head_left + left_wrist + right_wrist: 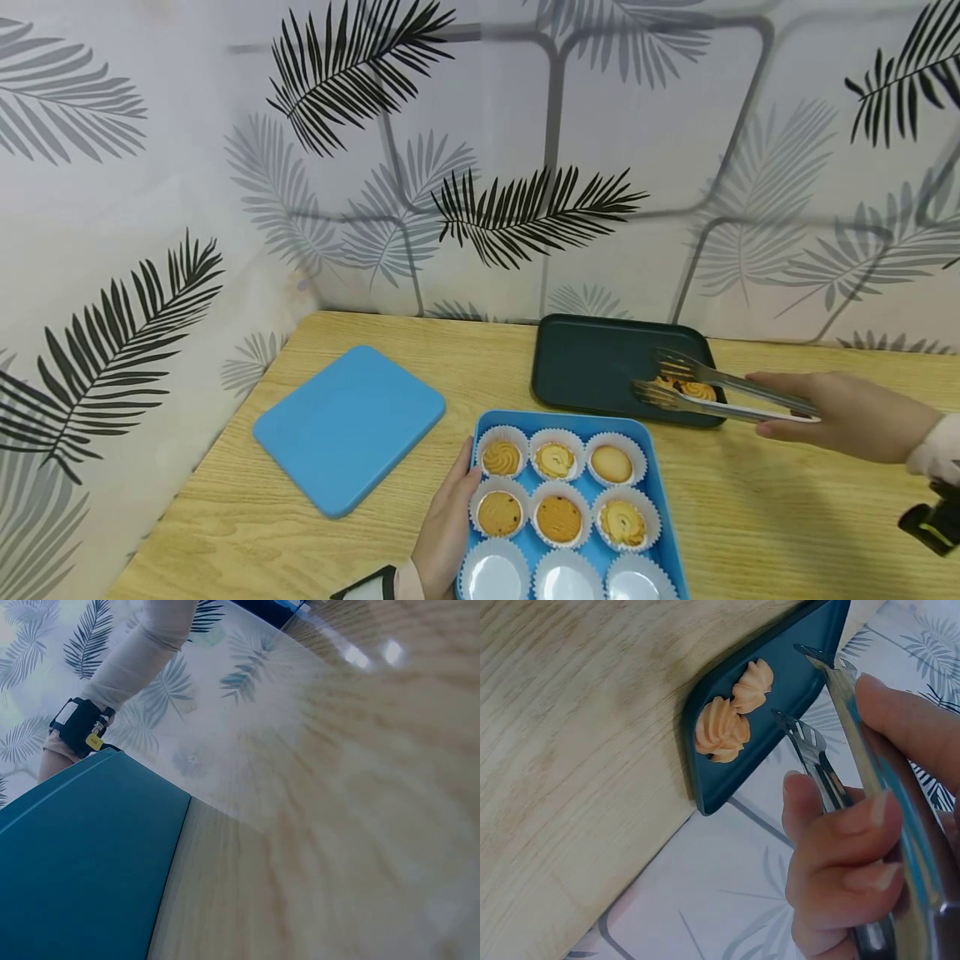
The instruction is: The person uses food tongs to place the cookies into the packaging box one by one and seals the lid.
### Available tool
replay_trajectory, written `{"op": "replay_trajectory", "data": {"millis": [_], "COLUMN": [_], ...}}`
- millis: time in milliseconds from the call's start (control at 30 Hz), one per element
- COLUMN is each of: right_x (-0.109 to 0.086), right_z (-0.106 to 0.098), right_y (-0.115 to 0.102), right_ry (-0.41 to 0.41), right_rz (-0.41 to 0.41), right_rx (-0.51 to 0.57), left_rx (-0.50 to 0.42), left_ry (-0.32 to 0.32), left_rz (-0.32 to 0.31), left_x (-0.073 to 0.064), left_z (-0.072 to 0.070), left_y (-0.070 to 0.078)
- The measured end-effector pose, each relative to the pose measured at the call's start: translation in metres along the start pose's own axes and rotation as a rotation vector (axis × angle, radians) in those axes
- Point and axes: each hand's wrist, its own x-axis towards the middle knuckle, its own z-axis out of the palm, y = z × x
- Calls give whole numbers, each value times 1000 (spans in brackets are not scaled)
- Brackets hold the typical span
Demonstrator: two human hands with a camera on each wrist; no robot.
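Note:
My right hand (851, 412) grips a pair of metal tongs (757, 398). Their spread tips hang over the dark green tray (585, 367), near swirled cookies (697, 391) at its right end. The right wrist view shows these cookies (724, 729) lying close together, with the tong tips apart from them. My left hand (442, 529) rests along the left side of a blue box (663, 517), its fingers fairly straight and the thumb at the rim. Paper cups in two rows of the box hold cookies (558, 518); the front-row cups (568, 577) hold none.
A blue lid (348, 429) lies flat on the wooden table (750, 500), left of the box. Behind the table hangs a leaf-patterned cloth (487, 125). The green tray stands at the back edge, just behind the box.

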Motion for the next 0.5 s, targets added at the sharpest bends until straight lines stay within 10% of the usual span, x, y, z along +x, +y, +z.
{"op": "replay_trajectory", "data": {"millis": [500], "right_x": [4], "right_z": [11], "right_y": [11], "right_ry": [-25], "right_rz": [8], "right_rx": [21], "left_rx": [18], "left_ry": [4], "left_rz": [-1], "left_x": [0], "left_z": [0], "left_y": [0]}}
